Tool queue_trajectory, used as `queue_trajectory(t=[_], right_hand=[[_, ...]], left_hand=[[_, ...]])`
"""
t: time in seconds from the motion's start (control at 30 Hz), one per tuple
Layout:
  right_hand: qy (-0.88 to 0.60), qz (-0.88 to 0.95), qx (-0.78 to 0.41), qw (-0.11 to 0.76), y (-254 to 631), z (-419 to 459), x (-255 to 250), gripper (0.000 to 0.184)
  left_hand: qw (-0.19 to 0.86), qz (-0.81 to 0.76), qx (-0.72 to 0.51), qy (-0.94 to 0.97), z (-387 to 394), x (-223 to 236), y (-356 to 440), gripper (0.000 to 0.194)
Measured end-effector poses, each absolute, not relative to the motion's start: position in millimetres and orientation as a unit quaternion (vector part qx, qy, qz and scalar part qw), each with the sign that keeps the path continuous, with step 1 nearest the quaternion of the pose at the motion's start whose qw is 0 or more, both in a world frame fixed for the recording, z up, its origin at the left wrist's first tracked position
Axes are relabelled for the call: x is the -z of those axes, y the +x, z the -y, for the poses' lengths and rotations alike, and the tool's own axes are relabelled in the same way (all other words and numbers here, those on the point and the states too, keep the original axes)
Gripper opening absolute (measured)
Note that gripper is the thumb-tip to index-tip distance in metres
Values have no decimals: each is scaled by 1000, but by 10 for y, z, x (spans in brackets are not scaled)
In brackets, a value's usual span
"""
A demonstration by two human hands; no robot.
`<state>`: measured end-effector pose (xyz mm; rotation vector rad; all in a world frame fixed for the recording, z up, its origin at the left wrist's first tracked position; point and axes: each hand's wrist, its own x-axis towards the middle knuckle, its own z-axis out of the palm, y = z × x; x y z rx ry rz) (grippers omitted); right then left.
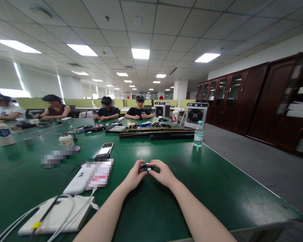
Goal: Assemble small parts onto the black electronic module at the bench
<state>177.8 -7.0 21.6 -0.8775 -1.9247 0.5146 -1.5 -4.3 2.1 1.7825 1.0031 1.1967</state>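
Note:
Both my hands meet over the green table (166, 215), in front of me. My left hand (134, 175) and my right hand (162, 173) pinch the same small black and white part (146, 167) between their fingertips, just above the tabletop. The part is too small to name. My forearms run back toward the bottom edge.
To my left lie white power banks (77, 179) with white cables (27, 215) and a phone (104, 150). A water bottle (198, 133) stands near the right edge. Long black rails (156, 134), tools and two small fans (195, 115) sit farther back. Several seated people work at the far end. Dark wooden cabinets (267, 101) line the right wall.

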Motion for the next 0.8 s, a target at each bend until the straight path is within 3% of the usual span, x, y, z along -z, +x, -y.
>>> queue_trajectory(t=[0.8], right_hand=[[-403, 809, -152, 400, 1771, 117, -292, 21]], left_hand=[[410, -378, -464, 688, 60, -34, 10, 37]])
